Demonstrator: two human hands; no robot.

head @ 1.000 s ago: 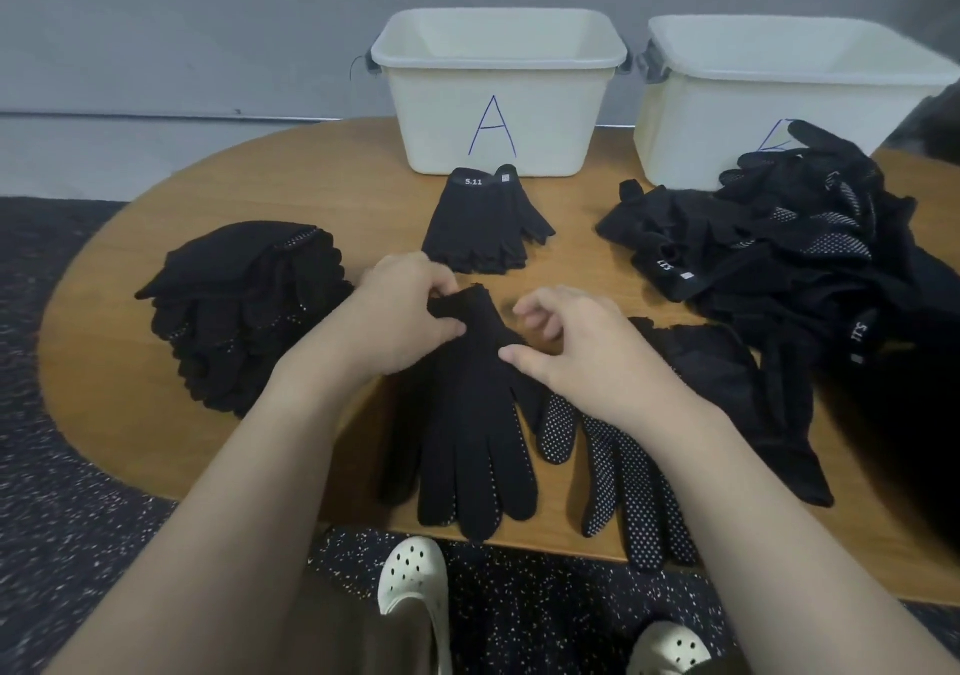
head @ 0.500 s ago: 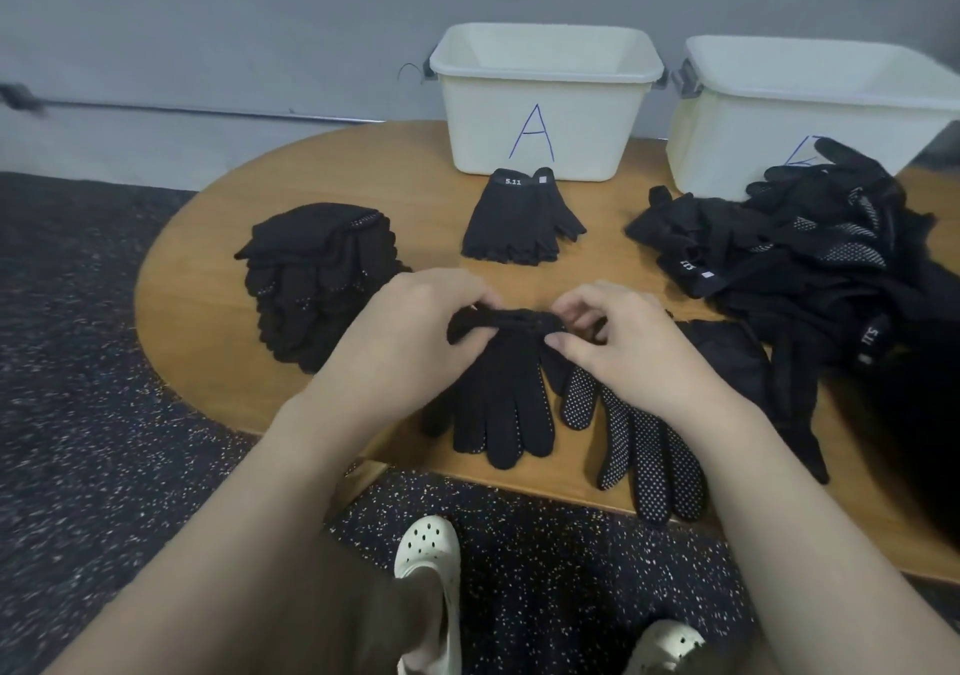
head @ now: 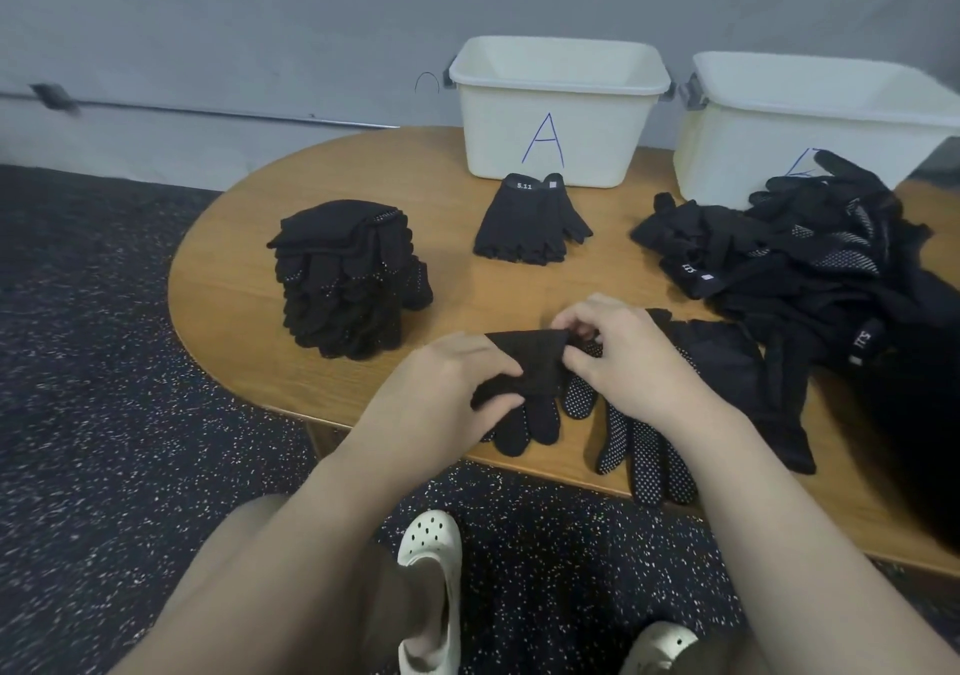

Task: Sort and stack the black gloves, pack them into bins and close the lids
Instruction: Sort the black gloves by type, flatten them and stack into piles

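Glove in plain black knit lies near the front edge of the wooden table, its cuff end doubled over toward me while its fingers point off the near edge, and I can see white grip dots on the part under the fold. My left hand has thumb and curled fingers pinching the left side of the folded cuff; my right hand pinches the right side of the same fold, its fingers bent tight at the top corner. Just right of my right fingertips lies a dotted glove, palm up, its fingers hanging past the table edge. Beyond that, to the right, sprawls a loose heap of gloves, some showing dotted palms and white cuff labels. Ahead of my fingers sits a small flat stack of fingerless gloves, touching or nearly touching the bin marked A. A second white bin stands to its right, partly masked by the heap. Left of my left hand, well apart, rises a tall stack of gloves.
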